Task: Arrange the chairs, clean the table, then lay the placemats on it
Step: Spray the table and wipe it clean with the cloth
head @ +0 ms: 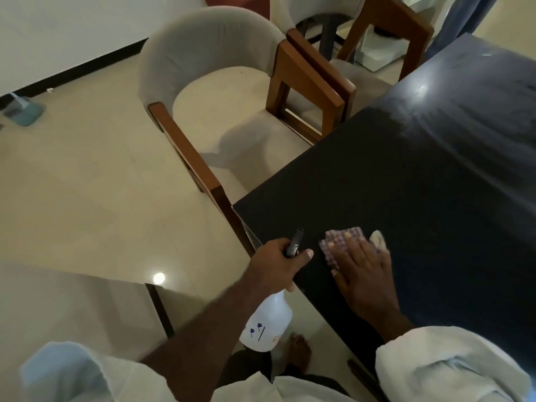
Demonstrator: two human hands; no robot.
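Two hands were in view. The left hand (280,262) gripped the neck of a white spray bottle (268,323), fingers curled round it; the bottle's body hung off the near-left corner of the dark surface (406,184). The right hand (362,268) lay flat, fingers straight, pressing a checked cloth (339,242) onto the surface near that corner. A grey-backed chair (208,82) stood at the left edge, with a second chair (319,68) just beside it, further along.

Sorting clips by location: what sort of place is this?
Probably a home dining room: a dark dining table, upholstered chairs with wooden arms beside it, and a tiled floor.
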